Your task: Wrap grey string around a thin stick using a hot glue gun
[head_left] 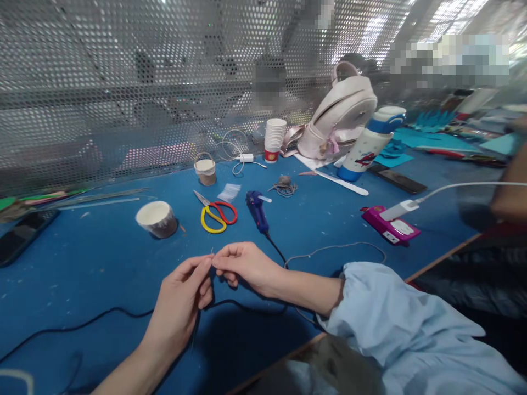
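Near the front edge of the table (pixel 123 269), my left hand (pixel 181 291) and right hand (pixel 249 269) pinch a thin strand (pixel 212 251); I judge one handled cup (pixel 206 173) done, one handleless cup (pixel 158 220) unfinished.

A glue gun (pixel 259 216), scissors (pixel 214 213) and teal paper (pixel 438 141) suggest a craft workspace.

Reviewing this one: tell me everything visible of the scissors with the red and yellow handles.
The scissors have one red and one yellow loop handle, plastic-looking, and short grey blades that look metallic. The blades look closed or nearly so; their exact gap is too small to judge. They lie on the blue tabletop, blades pointing away and to the left, between the white-topped cup and the blue glue gun. Neither the left hand nor the right hand touches them.
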Tool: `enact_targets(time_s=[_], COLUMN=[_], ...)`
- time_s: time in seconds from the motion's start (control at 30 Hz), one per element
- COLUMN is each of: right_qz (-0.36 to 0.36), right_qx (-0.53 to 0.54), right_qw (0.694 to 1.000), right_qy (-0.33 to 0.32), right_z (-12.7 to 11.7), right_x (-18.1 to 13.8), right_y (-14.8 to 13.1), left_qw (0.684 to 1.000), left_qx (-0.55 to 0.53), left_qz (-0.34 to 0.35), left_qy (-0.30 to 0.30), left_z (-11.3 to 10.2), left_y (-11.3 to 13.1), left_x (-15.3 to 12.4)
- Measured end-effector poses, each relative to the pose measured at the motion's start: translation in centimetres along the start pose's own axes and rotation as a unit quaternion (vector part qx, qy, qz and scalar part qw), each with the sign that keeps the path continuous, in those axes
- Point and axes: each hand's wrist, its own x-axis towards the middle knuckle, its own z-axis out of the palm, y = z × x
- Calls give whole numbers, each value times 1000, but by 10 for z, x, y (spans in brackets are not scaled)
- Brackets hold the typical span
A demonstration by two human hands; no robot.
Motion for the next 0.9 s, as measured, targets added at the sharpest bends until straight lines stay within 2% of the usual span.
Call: enact_targets(time_s=[0.27, 0.37, 0.43, 0.53, 0.6, 0.63, 0.7, 0.77, 0.8, 0.83, 0.9], right_qz=[-8, -42, -120, -278, -315, -299, -223, -153, -141, -136, -115], right_qx=[1, -100, -220, -364, -436, -479, -563, -615, -621, -617, -578], right_qw=[1000, 994, 968, 888, 839, 816, 775, 742, 732, 732, 767], right_qy=[-3, 5, 17, 36, 83, 121, 181, 220, 242, 255, 253], right_z=[0, 0, -2, -12, -27, -36, -59, -80, -89, -96, -103], right_x=[0, -1, -6, -23, -34, -37, -36, -22, -12, 0, 24], right_y=[0, -2, -10, -34, -53, -61, -73, -76, -74, -71, -61], left_qw=[1000, 1000, 1000, 1000, 999, 999, 999, 998, 998, 998, 998], left_qx=[5, 7, 9, 12, 19, 24, 34, 43, 46, 48, 50], left_qz=[2, 5, 8, 18, 24, 26, 27, 26, 26, 27, 27], left_qy=[8, 10, 13, 20, 25, 28, 32, 34, 34, 32, 27], left_z=[1, 0, -2, -5, -7, -8, -9, -9, -9, -8, -8], left_y=[3, 4, 7, 12, 15, 17, 19, 19, 19, 19, 18], left_x=[0, 1, 1, 2, 2, 2, 2, 3, 3, 3, 4])
